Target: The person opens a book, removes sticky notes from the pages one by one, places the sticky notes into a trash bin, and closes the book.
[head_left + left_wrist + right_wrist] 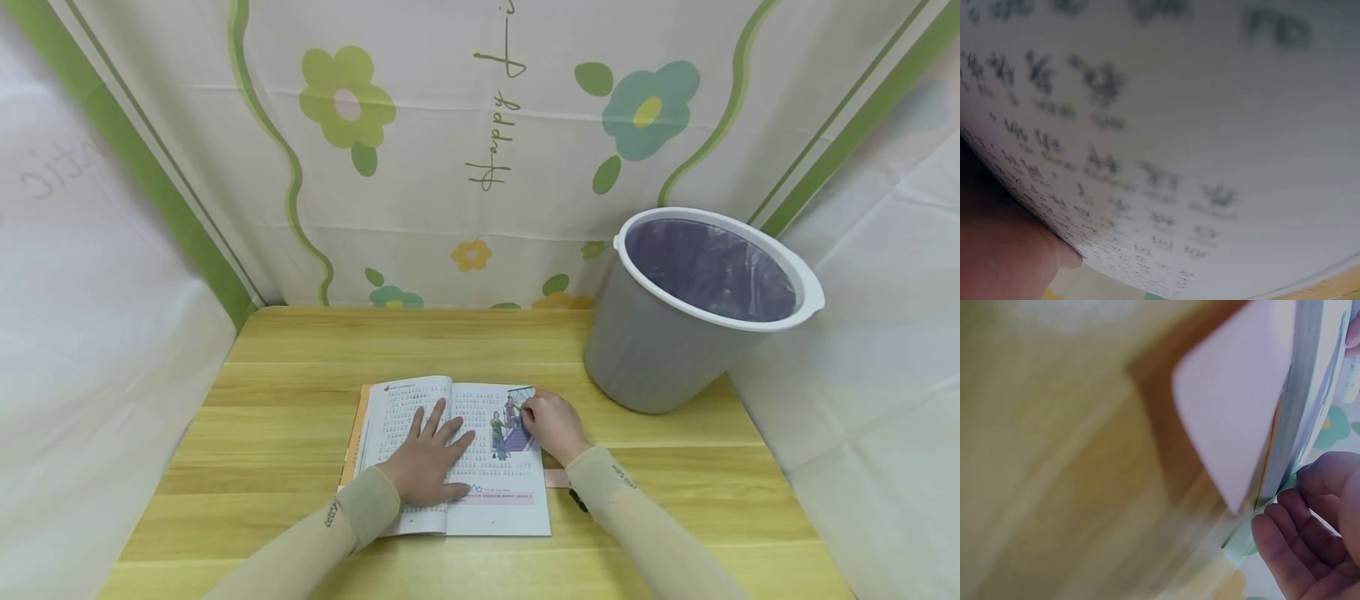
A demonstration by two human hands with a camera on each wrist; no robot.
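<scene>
An open book [495, 512] lies on the table, with printed text on both pages and a coloured illustration [510, 425] on the right one. My left hand [427, 467] rests on it across the middle fold, fingers spread. In the left wrist view the curved page [1260, 125] fills most of the picture, with part of the left hand at lower left. My right hand [555, 425] is at the far right corner, fingers curled. The right wrist view shows its thumb and fingers [1285, 550] pinching the page edge, by a pale green strip [1241, 540].
A pale pink tab [557, 477] sticks out from under the book's right side. A grey bin [645, 350] with a white rim and a purple liner stands at the back right of the wooden table [285, 417]. Flower-printed cloth [420, 208] hangs behind.
</scene>
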